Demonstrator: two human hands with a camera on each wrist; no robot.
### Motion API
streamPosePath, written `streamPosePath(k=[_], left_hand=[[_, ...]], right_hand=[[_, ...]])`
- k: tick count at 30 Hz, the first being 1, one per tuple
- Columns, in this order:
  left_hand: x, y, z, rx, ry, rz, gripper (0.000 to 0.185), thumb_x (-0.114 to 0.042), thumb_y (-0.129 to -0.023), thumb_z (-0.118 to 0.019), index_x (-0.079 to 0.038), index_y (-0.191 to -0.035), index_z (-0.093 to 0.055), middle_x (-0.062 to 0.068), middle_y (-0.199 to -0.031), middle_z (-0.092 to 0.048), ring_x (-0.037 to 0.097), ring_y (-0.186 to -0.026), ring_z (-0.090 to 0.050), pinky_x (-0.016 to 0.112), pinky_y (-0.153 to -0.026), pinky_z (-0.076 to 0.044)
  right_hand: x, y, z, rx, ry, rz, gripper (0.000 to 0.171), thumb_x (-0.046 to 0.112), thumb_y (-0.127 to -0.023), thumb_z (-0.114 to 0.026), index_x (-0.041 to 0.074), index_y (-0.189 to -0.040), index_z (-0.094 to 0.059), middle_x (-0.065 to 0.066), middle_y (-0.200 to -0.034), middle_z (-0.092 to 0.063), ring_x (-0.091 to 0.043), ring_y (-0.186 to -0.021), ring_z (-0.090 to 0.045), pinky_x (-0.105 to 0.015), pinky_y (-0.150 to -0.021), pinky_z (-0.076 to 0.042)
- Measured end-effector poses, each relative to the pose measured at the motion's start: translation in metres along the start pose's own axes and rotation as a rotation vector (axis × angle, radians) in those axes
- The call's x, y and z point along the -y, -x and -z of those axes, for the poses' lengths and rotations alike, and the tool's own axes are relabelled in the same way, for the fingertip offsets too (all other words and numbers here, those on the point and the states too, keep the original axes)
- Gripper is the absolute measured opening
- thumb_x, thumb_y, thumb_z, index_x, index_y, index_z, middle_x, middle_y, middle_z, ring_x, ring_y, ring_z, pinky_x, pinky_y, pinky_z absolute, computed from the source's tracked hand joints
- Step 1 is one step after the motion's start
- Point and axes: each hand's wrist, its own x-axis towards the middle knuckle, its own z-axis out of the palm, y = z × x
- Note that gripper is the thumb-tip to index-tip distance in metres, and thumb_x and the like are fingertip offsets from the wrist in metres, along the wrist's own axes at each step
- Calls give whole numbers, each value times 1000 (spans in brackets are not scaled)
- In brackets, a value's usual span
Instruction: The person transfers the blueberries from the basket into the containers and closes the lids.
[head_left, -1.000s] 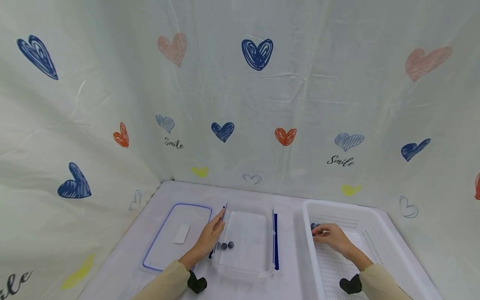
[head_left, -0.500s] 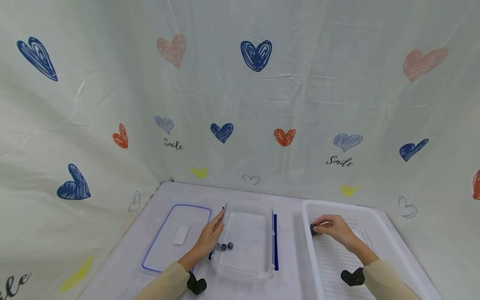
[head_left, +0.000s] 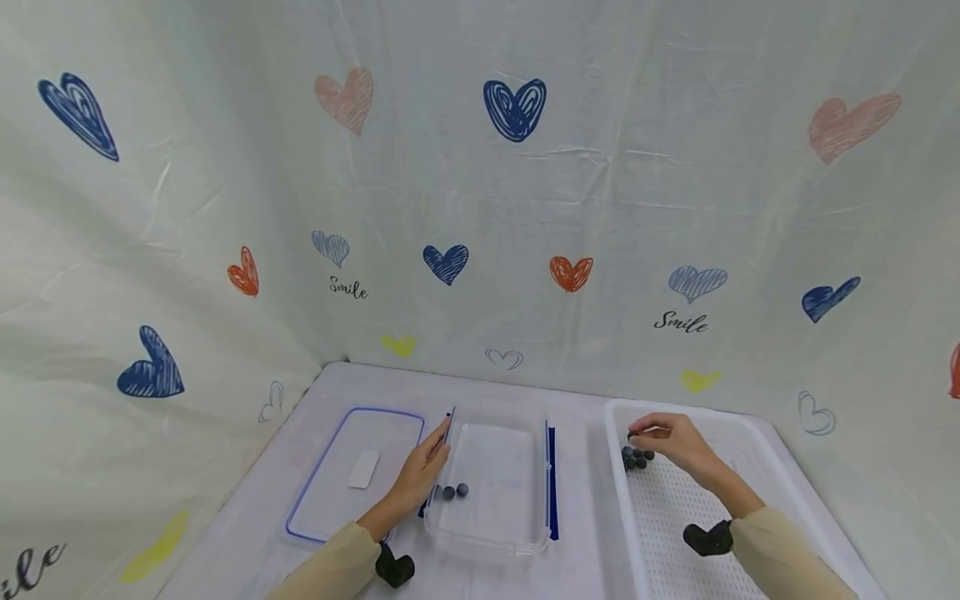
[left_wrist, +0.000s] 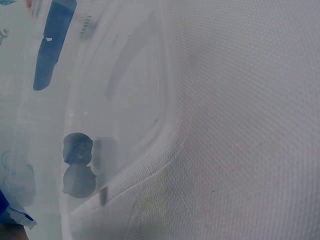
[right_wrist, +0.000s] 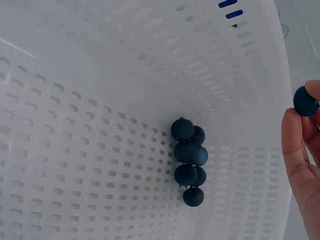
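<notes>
Right hand (head_left: pixel 670 439) pinches one blueberry (right_wrist: pixel 305 101) above the white basket (head_left: pixel 757 492), lifted off the remaining cluster (right_wrist: pixel 189 164).
Left hand (head_left: pixel 420 477), fingers straight, rests against the clear container (head_left: pixel 491 533) rim, likely steadying it (three berries (head_left: pixel 450 492) inside already).

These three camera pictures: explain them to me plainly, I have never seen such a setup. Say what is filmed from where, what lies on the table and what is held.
No machine here: a person works with bare hands, wearing three cameras. The wide picture comes from the head; the two close ones come from each wrist.

On the table stand a clear plastic box with blueberries inside, its blue-rimmed lid beside it, and a white perforated basket holding a small pile of berries.

The left hand rests on the box's edge. The right hand is raised above the pile, its fingers pinching one blueberry.
</notes>
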Motion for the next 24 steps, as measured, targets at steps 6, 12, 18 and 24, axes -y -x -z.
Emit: streamPosePath(k=[6,12,18,24], left_hand=[[0,-1,0,4,-15,0,52,-12,-108,-45,4,-154,-29,22,-160,-23,36,-146,-22,41,-116,-22],[1,-2,1,11,-31,-17,52,-13,-108,-44,5,-154,-28,23,-160,-22,37,-145,-24,41,-116,-23],[-2,-2,1,16,-33,7,53,-15,-108,-44,2,-155,-27,20,-161,-22,34,-146,-25,39,-117,-24],[0,-1,0,9,-41,16,51,-12,-108,-44,3,-155,-28,20,-160,-23,35,-146,-24,41,-117,-24]], right_hand=[[15,-3,2,3,18,20,27,12,-91,-74,-7,-110,-69,-16,-106,-71,-14,-92,-68,-21,-79,-55],[24,-9,1,9,-15,34,29,13,-91,-74,-7,-112,-69,-16,-108,-71,-11,-92,-68,-25,-80,-57],[29,-14,-4,25,-36,52,30,12,-92,-73,-9,-113,-68,-19,-109,-70,-12,-93,-68,-30,-82,-58],[36,-19,-11,30,-34,58,30,15,-92,-74,-7,-113,-68,-17,-108,-71,-16,-94,-67,-27,-83,-56]])
